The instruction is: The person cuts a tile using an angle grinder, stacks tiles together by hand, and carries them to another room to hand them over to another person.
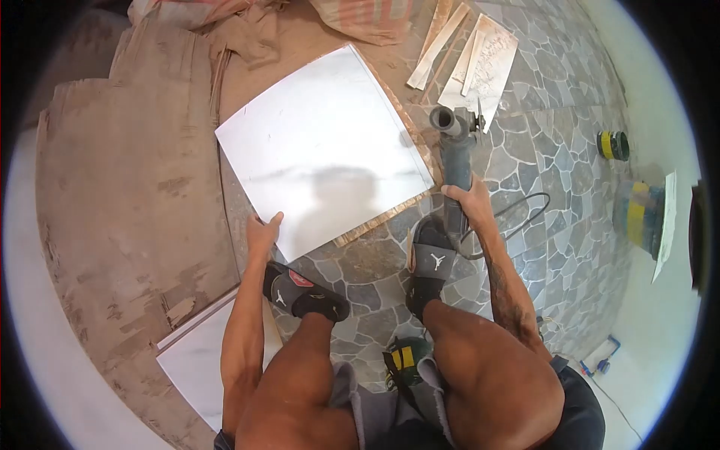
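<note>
Floor (577,142): grey irregular stone pattern, pale joints, brown-dusted towards the upper left. Wall (652,67): pale, plain, curving down the right side.

Brown board (135,187): broad, scuffed, ragged at the upper end, covering the floor at left.

White tile (315,142): square, faintly grey-veined, set askew in front of the feet, over a brown ragged-edged layer (386,219) (a shadow across the near half). Left hand (262,232) gripping the left edge near the closest corner, thumb on the face.

Second white tile (206,360): lower left, partly behind the left forearm.

Sacks (367,19): crumpled, dusty, red-marked, beyond the white tile.

Offcuts (491,64): pale slab and narrow strips, upper right, just past the grinder.

Bucket (637,217): dark, yellow-banded, by the wall, pale panel (666,225) upright beside it.

Grinder (456,157): grey, just beside the right corner of the white tile, disc towards the offcuts. Right hand (466,199) wrapped round the body.

Slides (435,259): dark pair, worn, close to the near edges of the white tile (tight quarters).

Green container (405,356): yellow-labelled, between the legs.

Small container (613,145): black and yellow, near the wall.

Blue-handled item (604,360): lower right, too small to identify.

Cord (547,206): dark, looped beside the right forearm.
</note>
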{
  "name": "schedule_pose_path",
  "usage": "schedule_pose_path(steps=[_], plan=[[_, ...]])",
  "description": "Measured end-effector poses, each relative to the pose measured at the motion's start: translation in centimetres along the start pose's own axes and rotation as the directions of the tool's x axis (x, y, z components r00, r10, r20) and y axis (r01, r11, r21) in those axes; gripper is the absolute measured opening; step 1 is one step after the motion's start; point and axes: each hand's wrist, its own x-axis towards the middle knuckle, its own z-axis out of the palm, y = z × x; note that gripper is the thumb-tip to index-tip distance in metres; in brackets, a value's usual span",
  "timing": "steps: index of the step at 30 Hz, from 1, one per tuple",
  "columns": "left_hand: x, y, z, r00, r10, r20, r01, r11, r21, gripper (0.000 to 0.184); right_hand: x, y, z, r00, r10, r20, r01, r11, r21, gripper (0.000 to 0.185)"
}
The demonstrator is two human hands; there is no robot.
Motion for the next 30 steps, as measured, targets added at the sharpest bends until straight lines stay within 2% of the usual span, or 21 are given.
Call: schedule_pose_path(steps=[2,5,8,11,14,20,23,24,25,26,28,29,30], plan=[[2.4,-2.5,0.8,0.986,0.149,-0.072,-0.150,0.989,-0.008,0.049,0.0,0.5,0.1,1.000,0.013,-0.010,-0.013,1.000,0.000,0.051],[2.5,0.4,-0.4,0.998,0.054,-0.042,-0.051,0.997,0.063,0.045,-0.6,1.2,0.7,1.000,0.025,-0.019,-0.024,1.000,0.015,0.054],[3.5,-0.8,-0.9,0.994,-0.092,0.060,0.100,0.981,-0.165,0.055,-1.3,1.3,1.0,0.998,0.064,-0.010,-0.063,0.998,0.022,0.054],[2.3,-1.6,1.2,0.983,-0.181,-0.014,0.155,0.879,-0.452,0.056,-1.7,-0.3,1.2,0.996,0.092,0.010,-0.092,0.995,0.028,0.054],[1.9,-2.7,2.6,0.964,-0.262,-0.036,0.219,0.869,-0.445,0.056,-1.5,-0.4,0.8,0.995,0.095,0.027,-0.095,0.995,0.009,0.054],[2.5,-3.0,2.3,0.980,-0.197,-0.017,0.158,0.830,-0.535,0.056,-1.5,0.2,0.8,0.991,0.130,0.020,-0.131,0.989,0.072,0.054],[2.1,-1.9,1.1,0.962,-0.273,0.012,0.245,0.842,-0.480,0.051,-1.3,0.9,0.6,0.989,0.144,0.029,-0.147,0.978,0.145,0.053],[2.0,-1.8,0.3,0.979,-0.198,-0.054,0.179,0.951,-0.252,0.050,-1.3,0.9,0.4,0.991,0.133,0.024,-0.135,0.978,0.162,0.053],[1.7,-1.7,-0.7,0.990,-0.107,-0.097,0.107,0.994,-0.004,0.050,-1.4,0.7,0.2,0.992,0.122,0.017,-0.123,0.976,0.178,0.053],[1.5,-1.7,-1.4,0.994,-0.007,-0.111,0.034,0.968,0.248,0.050,-1.5,0.7,-0.2,0.991,0.124,0.048,-0.131,0.973,0.191,0.052],[-0.2,2.1,-2.6,0.973,0.218,-0.077,-0.179,0.922,0.344,0.046,-1.8,0.0,-1.6,0.986,0.131,0.101,-0.150,0.965,0.213,0.050],[-1.4,4.8,-2.9,0.943,0.328,-0.052,-0.285,0.880,0.380,0.044,-2.0,-0.9,-2.2,0.980,0.139,0.142,-0.177,0.935,0.308,0.049],[-2.6,7.7,-2.9,0.920,0.382,0.091,-0.388,0.846,0.365,0.045,-2.3,-2.1,-2.3,0.972,0.142,0.186,-0.206,0.894,0.397,0.049]])
